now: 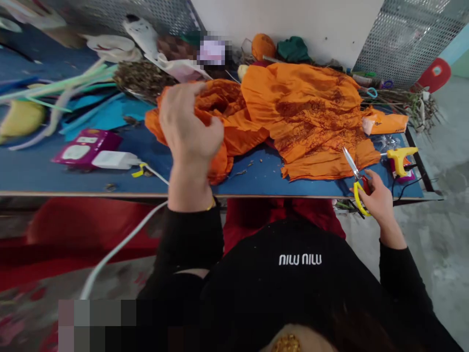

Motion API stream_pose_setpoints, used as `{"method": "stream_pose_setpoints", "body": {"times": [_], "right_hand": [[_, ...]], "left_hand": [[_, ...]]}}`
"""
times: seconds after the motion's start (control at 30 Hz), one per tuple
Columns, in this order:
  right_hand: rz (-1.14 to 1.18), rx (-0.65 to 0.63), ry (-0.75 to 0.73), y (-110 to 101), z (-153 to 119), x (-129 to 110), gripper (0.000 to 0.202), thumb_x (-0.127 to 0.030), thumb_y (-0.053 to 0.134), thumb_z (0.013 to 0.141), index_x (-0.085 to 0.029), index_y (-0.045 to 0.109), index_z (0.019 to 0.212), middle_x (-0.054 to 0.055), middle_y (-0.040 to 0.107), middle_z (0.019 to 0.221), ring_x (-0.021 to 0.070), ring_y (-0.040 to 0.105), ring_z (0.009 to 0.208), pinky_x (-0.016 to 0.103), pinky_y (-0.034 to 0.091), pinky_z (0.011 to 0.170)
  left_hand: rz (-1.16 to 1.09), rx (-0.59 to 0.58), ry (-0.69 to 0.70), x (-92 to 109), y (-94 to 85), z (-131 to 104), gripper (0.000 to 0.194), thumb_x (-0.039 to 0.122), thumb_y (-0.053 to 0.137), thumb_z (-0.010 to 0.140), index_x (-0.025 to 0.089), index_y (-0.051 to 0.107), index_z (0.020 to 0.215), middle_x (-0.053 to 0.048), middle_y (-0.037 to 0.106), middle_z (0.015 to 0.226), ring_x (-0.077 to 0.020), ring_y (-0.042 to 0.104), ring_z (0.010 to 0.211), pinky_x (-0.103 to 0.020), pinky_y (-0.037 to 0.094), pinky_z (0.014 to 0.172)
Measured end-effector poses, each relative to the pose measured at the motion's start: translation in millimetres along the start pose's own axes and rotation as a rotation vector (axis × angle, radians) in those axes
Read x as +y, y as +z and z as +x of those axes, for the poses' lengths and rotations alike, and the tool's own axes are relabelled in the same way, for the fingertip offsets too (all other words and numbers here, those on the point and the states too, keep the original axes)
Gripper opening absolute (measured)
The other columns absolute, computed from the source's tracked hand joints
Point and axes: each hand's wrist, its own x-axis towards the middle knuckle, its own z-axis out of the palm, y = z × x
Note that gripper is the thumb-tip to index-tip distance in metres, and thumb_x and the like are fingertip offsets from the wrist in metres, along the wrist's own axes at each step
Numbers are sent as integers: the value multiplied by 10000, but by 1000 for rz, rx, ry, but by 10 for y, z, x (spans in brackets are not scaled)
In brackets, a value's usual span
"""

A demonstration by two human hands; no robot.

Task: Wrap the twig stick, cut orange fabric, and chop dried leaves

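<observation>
My left hand [190,122] is over the left part of a crumpled orange cloth [304,107] on the blue table. It is slightly blurred; thumb and forefinger stand apart, with orange cloth showing behind the gap, and the other fingers are mostly hidden. Whether it touches the cloth I cannot tell. At the table's front edge on the right, my right hand [379,198] holds scissors [352,164] with yellow and red handles. Their blades point away from me, close together, beside the cloth's lower right part.
A yellow glue gun [402,159] and an orange packet [386,123] lie at the right end. Leftward are a purple pack [88,146], a white power adapter [115,160] with its cable, and a heap of dried plant matter [141,78]. A red stool [88,225] stands below the table.
</observation>
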Motion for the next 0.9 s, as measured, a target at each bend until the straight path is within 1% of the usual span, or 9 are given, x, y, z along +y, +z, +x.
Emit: {"method": "stream_pose_setpoints", "body": {"times": [0.07,0.13,0.17,0.23,0.33,0.5,0.57,0.73,0.9], "right_hand": [[46,26,32,-36,-28,151,858,-691,798,716,-213,619,1406,43,752,878,269,725,834,464,594,874],[135,66,41,-32,-49,235,851,-682,805,722,-194,607,1391,59,756,909,261,728,845,464,602,886],[180,85,42,-17,-53,251,841,-681,804,727,-187,606,1378,68,758,924,259,730,851,463,606,888],[247,110,41,28,-47,246,831,-676,808,728,-175,606,1360,76,755,940,252,730,854,460,611,889],[280,118,37,84,-34,200,809,-646,816,732,-172,605,1352,62,746,923,235,720,826,454,618,884],[289,148,22,34,-80,253,741,-590,836,703,-190,635,1293,63,744,936,226,714,834,426,624,864],[257,156,24,-20,-101,325,739,-575,845,690,-188,648,1288,69,741,959,223,707,834,434,622,876],[267,184,-34,-155,-20,367,771,-571,858,699,-161,651,1319,81,731,979,221,695,841,450,623,906],[226,193,-110,-179,227,269,742,-590,814,767,-172,635,1353,97,746,1050,218,714,885,442,622,938]], "left_hand": [[-79,-21,146,162,100,-392,525,-80,767,613,135,726,1091,-83,757,1152,-274,670,1118,-428,522,1060],[-159,-294,178,312,255,-776,176,105,824,767,169,752,915,-45,760,886,-217,683,801,-366,565,836],[-166,-445,218,374,341,-941,132,186,832,820,183,762,932,-59,779,930,-230,706,838,-368,569,838],[-116,-610,389,468,487,-1183,228,298,872,823,191,768,994,-114,793,1105,-302,723,1059,-413,567,943],[-28,-682,540,544,538,-1335,117,289,726,963,185,745,913,-123,788,1004,-293,736,1001,-420,557,912],[-189,-692,854,551,189,-1414,236,275,560,1076,216,726,918,-64,809,979,-217,753,916,-343,548,840],[-250,-723,885,511,25,-1460,245,251,553,1073,228,724,899,-49,815,957,-201,763,913,-328,553,854],[-425,-868,777,354,-344,-1477,171,203,633,1018,249,692,864,-13,794,835,-190,778,869,-303,571,855],[-590,-1010,450,93,-749,-1382,156,253,745,952,268,712,800,-38,795,845,-181,772,794,-270,599,787]]}}
